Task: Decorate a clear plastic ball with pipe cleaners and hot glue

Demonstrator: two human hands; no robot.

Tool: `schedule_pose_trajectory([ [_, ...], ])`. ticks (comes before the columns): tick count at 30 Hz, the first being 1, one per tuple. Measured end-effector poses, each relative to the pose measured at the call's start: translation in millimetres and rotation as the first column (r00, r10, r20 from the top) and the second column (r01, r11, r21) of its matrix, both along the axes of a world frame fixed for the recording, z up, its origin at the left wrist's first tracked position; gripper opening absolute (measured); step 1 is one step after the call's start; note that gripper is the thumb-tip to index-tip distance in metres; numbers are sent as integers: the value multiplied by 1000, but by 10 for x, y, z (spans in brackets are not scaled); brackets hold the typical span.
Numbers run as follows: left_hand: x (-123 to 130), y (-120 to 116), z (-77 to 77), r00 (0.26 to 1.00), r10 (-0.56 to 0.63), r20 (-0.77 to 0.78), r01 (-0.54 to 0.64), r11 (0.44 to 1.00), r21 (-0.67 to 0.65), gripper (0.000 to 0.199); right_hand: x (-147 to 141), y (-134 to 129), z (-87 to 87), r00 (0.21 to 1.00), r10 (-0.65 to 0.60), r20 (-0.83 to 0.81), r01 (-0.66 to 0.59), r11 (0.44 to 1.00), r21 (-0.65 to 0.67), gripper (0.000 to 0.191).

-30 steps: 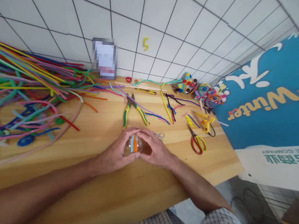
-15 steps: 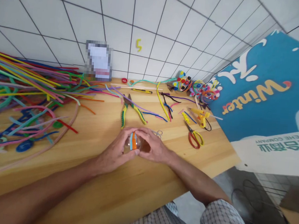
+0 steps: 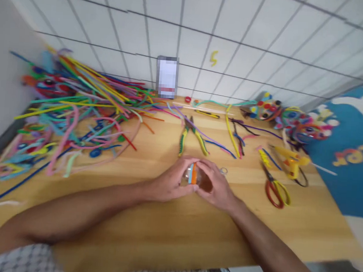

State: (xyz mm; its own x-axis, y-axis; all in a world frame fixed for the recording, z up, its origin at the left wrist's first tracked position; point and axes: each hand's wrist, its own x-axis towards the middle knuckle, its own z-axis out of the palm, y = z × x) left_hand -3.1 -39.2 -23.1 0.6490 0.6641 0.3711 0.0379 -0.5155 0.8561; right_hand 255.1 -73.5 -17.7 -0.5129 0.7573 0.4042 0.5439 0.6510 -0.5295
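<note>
Between my two hands sits a small clear round object [image 3: 193,174] with an orange strip and a light blue strip around its middle; it looks like a transparent ball. My left hand [image 3: 174,179] curls around its left side, thumb along the near edge. From the right, my right hand [image 3: 217,182] closes on it with fingertips and thumb, a gap showing under the palm. Just beyond my hands lie green-and-yellow pliers [image 3: 194,137], handles toward me. Small scissor rings [image 3: 224,171] peek out beside my right hand.
Colourful pipe cleaners [image 3: 103,101] heap at the left. Red-and-yellow scissors [image 3: 277,190] and a yellow glue gun [image 3: 293,162] lie right. Behind are a yellow utility knife [image 3: 208,114], decorated balls [image 3: 266,108] and a blurred phone [image 3: 167,77] against the tiled wall.
The view has swung left, so everything appears farther right and more of the pipe cleaner heap shows. Both hands keep their hold on the clear object, with little change in grip.
</note>
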Motion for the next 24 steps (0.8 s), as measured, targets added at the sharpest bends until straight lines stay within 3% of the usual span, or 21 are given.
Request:
schedule_pose_trajectory([
  [11,94,50,-145,999,-3,54,0,998,56,82,61,8,-30,998,-57,15,56,996,65,70],
  [24,121,71,-71,1000,3,-1,-3,1000,-17,78,116,28,-97,995,-92,37,87,991,106,65],
])
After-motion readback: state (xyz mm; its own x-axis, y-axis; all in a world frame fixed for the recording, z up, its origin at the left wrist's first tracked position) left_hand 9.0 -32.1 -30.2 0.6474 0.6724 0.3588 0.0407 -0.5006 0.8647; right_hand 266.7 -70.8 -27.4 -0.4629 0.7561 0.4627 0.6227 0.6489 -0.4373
